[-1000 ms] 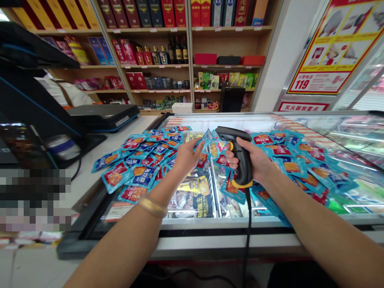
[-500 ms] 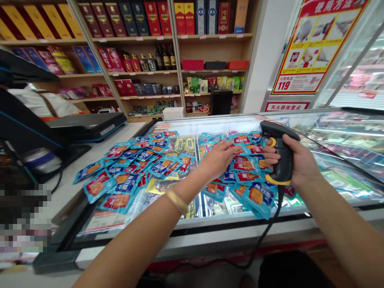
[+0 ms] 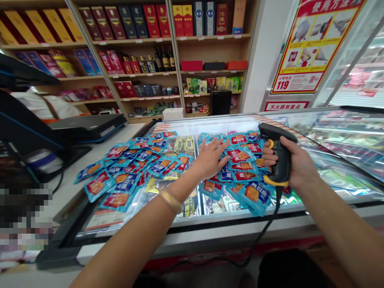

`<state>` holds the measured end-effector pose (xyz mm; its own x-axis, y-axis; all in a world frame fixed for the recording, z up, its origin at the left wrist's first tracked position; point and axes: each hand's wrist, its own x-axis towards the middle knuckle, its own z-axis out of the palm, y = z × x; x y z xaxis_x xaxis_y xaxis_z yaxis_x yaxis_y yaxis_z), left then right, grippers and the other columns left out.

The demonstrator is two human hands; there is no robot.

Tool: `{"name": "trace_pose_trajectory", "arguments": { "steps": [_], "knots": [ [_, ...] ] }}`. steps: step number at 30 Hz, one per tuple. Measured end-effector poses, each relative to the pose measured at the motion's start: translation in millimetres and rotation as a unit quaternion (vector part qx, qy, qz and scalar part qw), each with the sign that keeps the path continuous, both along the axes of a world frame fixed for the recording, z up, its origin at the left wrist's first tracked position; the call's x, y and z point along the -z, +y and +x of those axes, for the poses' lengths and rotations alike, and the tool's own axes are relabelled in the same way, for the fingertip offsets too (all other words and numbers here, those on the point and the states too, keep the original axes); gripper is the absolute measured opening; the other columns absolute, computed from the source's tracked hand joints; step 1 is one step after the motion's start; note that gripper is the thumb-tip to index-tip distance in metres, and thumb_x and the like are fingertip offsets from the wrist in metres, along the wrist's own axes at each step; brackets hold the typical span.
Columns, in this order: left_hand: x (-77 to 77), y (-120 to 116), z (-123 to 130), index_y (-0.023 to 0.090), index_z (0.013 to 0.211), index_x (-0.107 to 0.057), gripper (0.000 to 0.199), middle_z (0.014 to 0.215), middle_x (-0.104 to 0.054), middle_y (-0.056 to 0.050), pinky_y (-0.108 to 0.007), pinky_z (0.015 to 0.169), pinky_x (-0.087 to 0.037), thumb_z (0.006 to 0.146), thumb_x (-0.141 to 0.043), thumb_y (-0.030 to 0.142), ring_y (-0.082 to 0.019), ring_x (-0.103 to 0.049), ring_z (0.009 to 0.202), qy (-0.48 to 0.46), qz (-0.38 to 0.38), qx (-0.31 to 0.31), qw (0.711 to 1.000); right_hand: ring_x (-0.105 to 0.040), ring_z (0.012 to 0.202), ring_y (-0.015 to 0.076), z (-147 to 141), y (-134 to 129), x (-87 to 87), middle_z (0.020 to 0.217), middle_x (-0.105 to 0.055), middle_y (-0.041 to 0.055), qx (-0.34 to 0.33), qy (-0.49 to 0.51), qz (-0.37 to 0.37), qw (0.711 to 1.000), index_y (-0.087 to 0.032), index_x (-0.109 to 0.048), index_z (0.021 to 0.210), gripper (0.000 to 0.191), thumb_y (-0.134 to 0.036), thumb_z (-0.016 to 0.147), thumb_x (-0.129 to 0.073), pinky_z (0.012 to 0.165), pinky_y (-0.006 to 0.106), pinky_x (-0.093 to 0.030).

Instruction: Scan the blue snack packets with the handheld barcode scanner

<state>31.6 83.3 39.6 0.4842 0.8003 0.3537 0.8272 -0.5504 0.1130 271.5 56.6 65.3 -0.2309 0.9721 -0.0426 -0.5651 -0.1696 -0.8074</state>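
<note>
My left hand (image 3: 210, 158), a gold bangle (image 3: 171, 201) at its wrist, lies with spread fingers over the right-hand pile of snack packets (image 3: 242, 165), palm down and holding nothing. My right hand (image 3: 300, 164) grips a black and yellow barcode scanner (image 3: 280, 154) above the right edge of that pile. The scanner's cable hangs toward the freezer's front. A second pile of blue and red packets (image 3: 126, 182) spreads over the left part of the glass-topped freezer (image 3: 192, 229).
Behind the freezer stand shelves (image 3: 135, 74) with boxes and bottles. At the left are a black scale (image 3: 90, 126) and a dark screen device. A red and yellow poster (image 3: 315, 44) hangs at the right.
My left hand has moved slightly left over the packets and its fingers are spread wider. My right hand, still around the scanner, has shifted slightly left.
</note>
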Motion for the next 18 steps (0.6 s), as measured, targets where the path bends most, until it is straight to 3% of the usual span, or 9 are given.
{"name": "trace_pose_trajectory", "arguments": {
  "steps": [4, 8, 12, 15, 18],
  "knots": [
    [-0.5, 3.7, -45.8, 0.024, 0.144, -0.034, 0.054, 0.147, -0.042, -0.012, -0.052, 0.114, -0.022, 0.094, -0.042, 0.041, -0.026, -0.034, 0.138, -0.002, 0.021, -0.107, 0.994, -0.04, 0.048, 0.0099, -25.3, 1.6, -10.8, 0.065, -0.046, -0.0006, -0.022, 0.014, -0.009, 1.0, -0.02, -0.056, 0.083, 0.018, -0.037, 0.08, -0.061, 0.041, 0.023, -0.042],
    [-6.6, 1.3, -94.9, 0.02, 0.138, -0.045, 0.051, 0.139, -0.051, -0.012, -0.043, 0.106, -0.036, 0.091, -0.045, 0.037, -0.026, -0.048, 0.126, -0.005, 0.017, -0.218, 0.976, -0.042, 0.048, 0.0083, -65.5, 7.9, -19.2, 0.065, -0.048, -0.0008, -0.063, 0.028, -0.025, 0.997, -0.018, -0.055, 0.083, 0.019, -0.037, 0.083, -0.059, 0.042, 0.02, -0.043],
    [-16.5, -8.4, -126.9, 0.022, 0.13, -0.055, 0.053, 0.126, -0.062, -0.013, -0.043, 0.095, -0.045, 0.086, -0.047, 0.05, -0.031, -0.058, 0.114, 0.012, -0.039, -0.319, 0.947, -0.043, 0.048, 0.007, -111.0, 16.1, -26.9, 0.064, -0.049, -0.0009, -0.109, 0.036, -0.026, 0.993, -0.017, -0.055, 0.084, 0.021, -0.037, 0.085, -0.057, 0.044, 0.017, -0.043],
    [-20.4, -13.9, -139.4, 0.023, 0.129, -0.057, 0.064, 0.124, -0.064, -0.014, -0.044, 0.091, -0.046, 0.078, -0.052, 0.061, -0.035, -0.059, 0.112, 0.029, -0.113, -0.345, 0.931, -0.044, 0.048, 0.007, -137.7, 20.1, -27.3, 0.063, -0.051, -0.0009, -0.148, 0.031, -0.029, 0.988, -0.016, -0.054, 0.082, 0.022, -0.038, 0.085, -0.057, 0.044, 0.017, -0.042],
    [-23.1, -16.8, -145.7, 0.023, 0.133, -0.054, 0.077, 0.127, -0.062, -0.014, -0.042, 0.091, -0.045, 0.069, -0.059, 0.067, -0.036, -0.058, 0.114, 0.051, -0.17, -0.324, 0.929, -0.045, 0.048, 0.0072, -150.8, 21.3, -19.2, 0.063, -0.052, -0.0004, -0.176, 0.026, -0.039, 0.983, -0.016, -0.055, 0.082, 0.022, -0.037, 0.086, -0.055, 0.044, 0.017, -0.043]
  ]
}}
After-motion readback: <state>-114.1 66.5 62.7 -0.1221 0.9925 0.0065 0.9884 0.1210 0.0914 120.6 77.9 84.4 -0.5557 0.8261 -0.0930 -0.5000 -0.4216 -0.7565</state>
